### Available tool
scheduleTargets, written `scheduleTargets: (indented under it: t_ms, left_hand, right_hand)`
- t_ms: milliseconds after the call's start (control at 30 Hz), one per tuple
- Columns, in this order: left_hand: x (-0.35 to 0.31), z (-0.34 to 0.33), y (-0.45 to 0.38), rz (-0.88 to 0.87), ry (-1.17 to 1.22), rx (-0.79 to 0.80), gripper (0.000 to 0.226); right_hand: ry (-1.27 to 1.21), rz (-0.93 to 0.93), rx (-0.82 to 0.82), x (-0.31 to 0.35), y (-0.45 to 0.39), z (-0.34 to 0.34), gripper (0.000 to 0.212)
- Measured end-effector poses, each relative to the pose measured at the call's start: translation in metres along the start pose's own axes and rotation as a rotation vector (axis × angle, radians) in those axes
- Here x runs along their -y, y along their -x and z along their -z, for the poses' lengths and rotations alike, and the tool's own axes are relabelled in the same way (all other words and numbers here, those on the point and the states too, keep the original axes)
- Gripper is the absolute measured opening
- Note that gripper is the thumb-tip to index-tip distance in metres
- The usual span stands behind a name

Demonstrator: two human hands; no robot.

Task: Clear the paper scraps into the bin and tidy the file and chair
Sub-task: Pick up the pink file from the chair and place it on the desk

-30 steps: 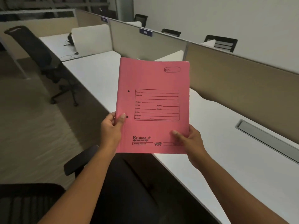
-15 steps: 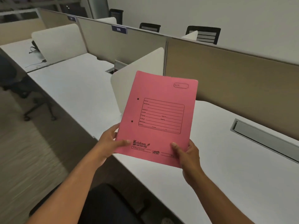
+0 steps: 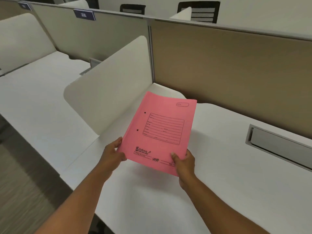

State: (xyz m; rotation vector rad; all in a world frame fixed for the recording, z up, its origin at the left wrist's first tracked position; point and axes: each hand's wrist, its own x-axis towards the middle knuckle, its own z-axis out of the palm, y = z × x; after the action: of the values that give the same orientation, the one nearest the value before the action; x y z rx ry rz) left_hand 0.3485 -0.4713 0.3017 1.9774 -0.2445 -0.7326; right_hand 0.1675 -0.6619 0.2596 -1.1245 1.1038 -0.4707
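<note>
Holding the pink file (image 3: 162, 130) with both hands, we have it above the near part of the white desk (image 3: 228, 191), tilted so its printed cover faces up toward us. Our left hand (image 3: 112, 157) is closed on the file's near left edge, fingers curled round the side and under it. Our right hand (image 3: 184, 164) grips the near right corner, with the thumb (image 3: 173, 156) pressed flat on the cover and the other fingers hidden beneath. We cannot tell whether the file's far edge touches the desk or hangs just above it.

On the cover we see a ruled form box, a small rounded label box at the far right corner, two punched holes along the left side and the word "Krishna" printed near the bottom.

Just left of the file a white rounded divider panel (image 3: 109, 85) stands upright on the desk, and behind the desk runs a tan partition wall (image 3: 236, 68). A grey cable tray slot (image 3: 278, 146) sits in the desk to the right of the file, well apart from it. Farther left lies another white desk section, with a blue number plate (image 3: 83, 15) on the partition above it. Two dark chair backs (image 3: 199, 11) show beyond the partition.
</note>
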Motion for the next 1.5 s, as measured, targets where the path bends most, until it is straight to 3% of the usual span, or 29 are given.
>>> scheduleTargets:
  t_ms: [233,467,633,767,933,1033,1133,1200,1333,1500]
  left_hand:
    - [0.01,-0.026,-0.079,0.046,-0.031,-0.197,0.076]
    - [0.012,-0.05,-0.13,-0.064,-0.212,-0.412,0.047]
    - [0.012,-0.056,-0.162,0.004,-0.172,-0.407,0.055]
    - [0.006,-0.066,-0.188,0.0,-0.071,-0.449,0.049]
    - [-0.007,-0.067,-0.225,-0.039,-0.142,-0.383,0.037]
    - [0.001,-0.067,-0.231,-0.106,-0.484,-0.338,0.048]
    - [0.017,-0.081,-0.223,-0.317,-0.847,-0.305,0.046]
    - [0.024,-0.094,-0.22,-0.329,-0.947,-0.233,0.059]
    - [0.027,-0.103,-0.232,-0.259,-1.037,-0.16,0.086]
    - [0.023,-0.098,-0.251,-0.23,-1.048,-0.14,0.092]
  right_hand:
    - [0.062,-0.034,-0.047,-0.006,-0.068,-0.036,0.042]
    - [0.232,-0.035,0.01,-0.004,-0.126,-0.048,0.04]
    - [0.239,-0.035,0.024,0.001,-0.153,-0.053,0.036]
    - [0.249,-0.024,0.052,0.011,-0.179,-0.062,0.039]
    - [0.351,-0.024,0.151,0.022,-0.207,-0.074,0.044]
    - [0.683,0.042,0.166,0.028,-0.214,-0.072,0.058]
    - [1.156,0.384,0.021,0.02,-0.211,-0.062,0.082]
    - [1.306,0.57,0.096,0.01,-0.212,-0.057,0.092]
    - [1.404,0.576,0.283,-0.001,-0.226,-0.06,0.092]
    - [1.415,0.601,0.313,0.004,-0.246,-0.068,0.093]
